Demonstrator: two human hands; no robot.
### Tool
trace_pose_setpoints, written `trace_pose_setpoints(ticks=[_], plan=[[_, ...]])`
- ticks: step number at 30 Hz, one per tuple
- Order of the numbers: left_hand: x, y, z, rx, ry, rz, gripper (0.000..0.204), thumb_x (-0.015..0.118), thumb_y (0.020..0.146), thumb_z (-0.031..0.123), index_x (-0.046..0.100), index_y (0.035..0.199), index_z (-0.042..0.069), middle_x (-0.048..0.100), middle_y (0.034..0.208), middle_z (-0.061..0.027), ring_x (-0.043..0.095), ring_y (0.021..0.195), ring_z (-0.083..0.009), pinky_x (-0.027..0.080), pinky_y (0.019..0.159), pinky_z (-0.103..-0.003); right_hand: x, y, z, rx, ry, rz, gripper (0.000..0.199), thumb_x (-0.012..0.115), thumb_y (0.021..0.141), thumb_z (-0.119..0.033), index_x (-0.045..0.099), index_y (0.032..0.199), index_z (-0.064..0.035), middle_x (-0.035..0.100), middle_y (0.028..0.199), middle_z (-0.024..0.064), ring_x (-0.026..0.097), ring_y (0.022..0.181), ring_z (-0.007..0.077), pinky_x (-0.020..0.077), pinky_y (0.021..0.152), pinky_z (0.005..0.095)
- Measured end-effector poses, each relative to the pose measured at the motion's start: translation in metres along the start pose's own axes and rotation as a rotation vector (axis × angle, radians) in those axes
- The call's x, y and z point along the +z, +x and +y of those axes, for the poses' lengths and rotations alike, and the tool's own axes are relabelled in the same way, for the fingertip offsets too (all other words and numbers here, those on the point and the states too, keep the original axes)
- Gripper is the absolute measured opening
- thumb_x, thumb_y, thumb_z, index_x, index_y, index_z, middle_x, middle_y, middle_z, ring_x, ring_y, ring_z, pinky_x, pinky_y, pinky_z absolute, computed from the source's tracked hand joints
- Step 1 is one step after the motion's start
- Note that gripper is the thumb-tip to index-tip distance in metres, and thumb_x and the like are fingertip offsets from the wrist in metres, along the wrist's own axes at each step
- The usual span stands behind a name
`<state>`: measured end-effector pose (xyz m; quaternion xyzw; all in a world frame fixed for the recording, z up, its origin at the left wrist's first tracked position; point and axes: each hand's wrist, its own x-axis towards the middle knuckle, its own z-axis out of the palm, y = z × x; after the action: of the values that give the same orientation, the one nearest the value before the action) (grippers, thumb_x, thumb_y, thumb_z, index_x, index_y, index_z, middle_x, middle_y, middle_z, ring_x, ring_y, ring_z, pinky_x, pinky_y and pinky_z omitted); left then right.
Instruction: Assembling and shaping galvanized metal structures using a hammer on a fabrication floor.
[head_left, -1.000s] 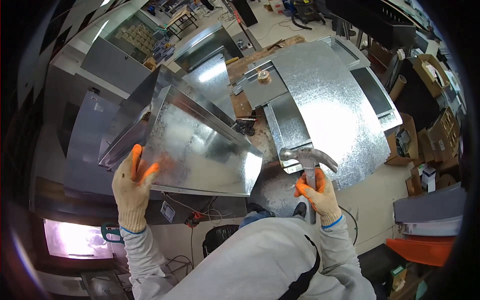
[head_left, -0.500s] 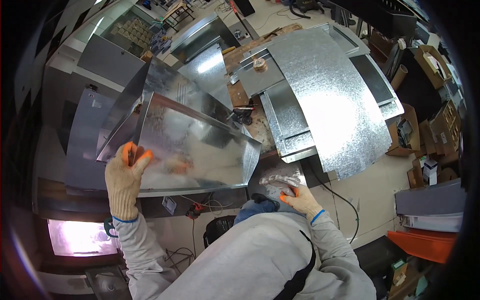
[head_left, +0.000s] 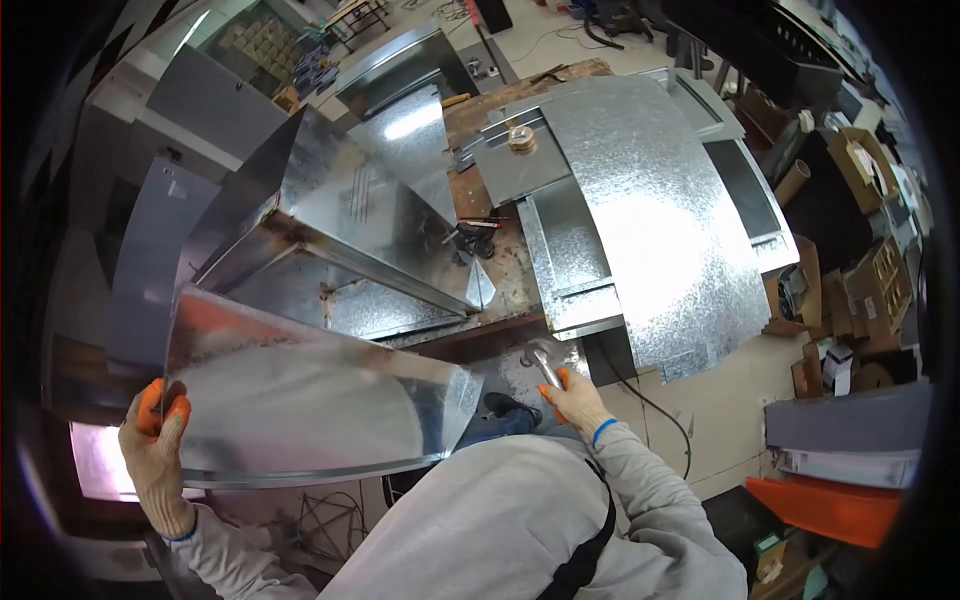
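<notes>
Panel [head_left: 305, 400] nearer, long axis left-to-right

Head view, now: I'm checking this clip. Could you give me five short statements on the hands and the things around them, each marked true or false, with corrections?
1. The left hand grips a metal panel near its left end. True.
2. The right hand is empty. False: it holds a hammer.
3. The gloves are cream and orange. True.
4. The orange sheet is at the upper left of the picture. False: it is at the lower right.
5. A tape-like roll rests on a flat grey metal piece. True.
</notes>
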<state>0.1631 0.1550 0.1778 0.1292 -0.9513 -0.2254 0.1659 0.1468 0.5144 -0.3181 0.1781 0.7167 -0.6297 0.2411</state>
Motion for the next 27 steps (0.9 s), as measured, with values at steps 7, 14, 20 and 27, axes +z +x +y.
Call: trace_pose_setpoints(ticks=[7, 14, 20, 27], plan=[[-0.009, -0.037, -0.010, -0.072, 0.022, 0.206, 0.046, 0.078, 0.083, 0.010, 0.065, 0.125, -0.004, 0.069, 0.085, -0.0027, 0.045, 0.060, -0.0038, 0.032, 0.053, -0.020, 0.067, 0.088, -0.065, 0.017, 0.059, 0.005, 0.049, 0.069, 0.089, -0.017, 0.055, 0.135, -0.0107, 0.065, 0.079, 0.0092, 0.061, 0.055, 0.0184, 0.0522, 0.049, 0.0338], [-0.043, -0.062, -0.058, -0.137, 0.041, 0.276, 0.048, 0.080, 0.082, 0.010, 0.064, 0.125, -0.006, 0.069, 0.089, -0.0048, 0.049, 0.065, -0.0046, 0.037, 0.056, -0.020, 0.085, 0.143, -0.107, -0.284, -0.646, 0.267, 0.040, 0.061, 0.085, -0.012, 0.066, 0.124, -0.0160, 0.057, 0.126, 0.0235, 0.063, 0.111, 0.0398, 0.0523, 0.093, 0.0476], [-0.061, -0.057, -0.099, -0.143, 0.079, 0.325, 0.058, 0.085, 0.076, 0.017, 0.065, 0.125, -0.006, 0.065, 0.092, -0.0037, 0.044, 0.065, -0.0061, 0.035, 0.056, -0.022, 0.088, 0.205, -0.072, -0.299, -0.948, 0.381, 0.042, 0.063, 0.084, -0.014, 0.064, 0.126, -0.0178, 0.057, 0.118, 0.0202, 0.059, 0.113, 0.0394, 0.0506, 0.091, 0.0506], [-0.100, -0.025, -0.152, -0.055, -0.049, 0.294, 0.066, 0.069, 0.067, 0.007, 0.060, 0.131, -0.008, 0.069, 0.116, -0.0139, 0.068, 0.104, -0.0212, 0.050, 0.093, -0.029, 0.108, 0.218, -0.087, -0.616, -1.059, 0.539, 0.035, 0.066, 0.088, -0.027, 0.064, 0.118, -0.0077, 0.064, 0.113, 0.0194, 0.064, 0.101, 0.0391, 0.0540, 0.079, 0.0491]])
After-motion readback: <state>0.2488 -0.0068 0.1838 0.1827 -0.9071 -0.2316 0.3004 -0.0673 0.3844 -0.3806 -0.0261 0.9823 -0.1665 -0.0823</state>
